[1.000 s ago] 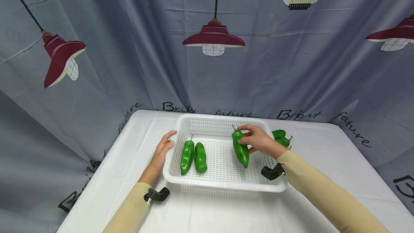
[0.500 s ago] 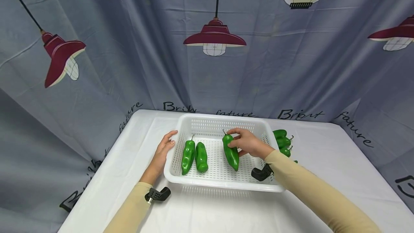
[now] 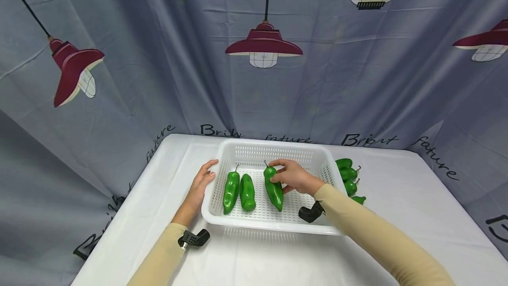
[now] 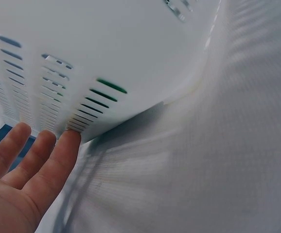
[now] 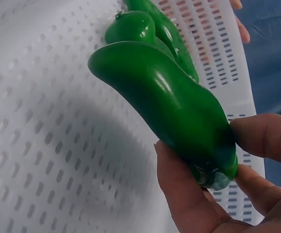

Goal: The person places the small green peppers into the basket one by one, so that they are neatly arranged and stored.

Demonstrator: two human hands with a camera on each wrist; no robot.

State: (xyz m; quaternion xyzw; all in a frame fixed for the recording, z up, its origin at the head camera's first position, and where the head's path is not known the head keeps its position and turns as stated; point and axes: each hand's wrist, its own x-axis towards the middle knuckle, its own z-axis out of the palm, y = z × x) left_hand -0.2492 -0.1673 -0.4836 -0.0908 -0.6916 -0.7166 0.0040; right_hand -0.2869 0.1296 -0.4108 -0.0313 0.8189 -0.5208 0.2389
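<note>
A glossy green pepper [image 3: 273, 189] is pinched near its stem end by my right hand [image 3: 293, 176], over the middle of a white perforated basket [image 3: 278, 226]. The right wrist view shows thumb and fingers around the stem end of this pepper [image 5: 165, 102]. Two more green peppers lie side by side at the basket's left: one with a stem [image 3: 231, 192] and one beside it [image 3: 248, 193]. My left hand [image 3: 199, 184] rests with its fingers against the basket's left outer side. In the left wrist view its straight fingertips meet the slotted wall [image 4: 82, 114].
Several green peppers [image 3: 349, 174] lie in a row on the white-covered table [image 3: 401, 189], just outside the basket's right side. Behind the table hangs a grey-blue curtain [image 3: 190, 56] printed with lamps. A black wrist camera [image 3: 311, 212] sits on each sleeve.
My right hand has carried its pepper leftward and a little lower, closer to the two peppers in the basket. More of the peppers outside now show. The left hand has stayed in place.
</note>
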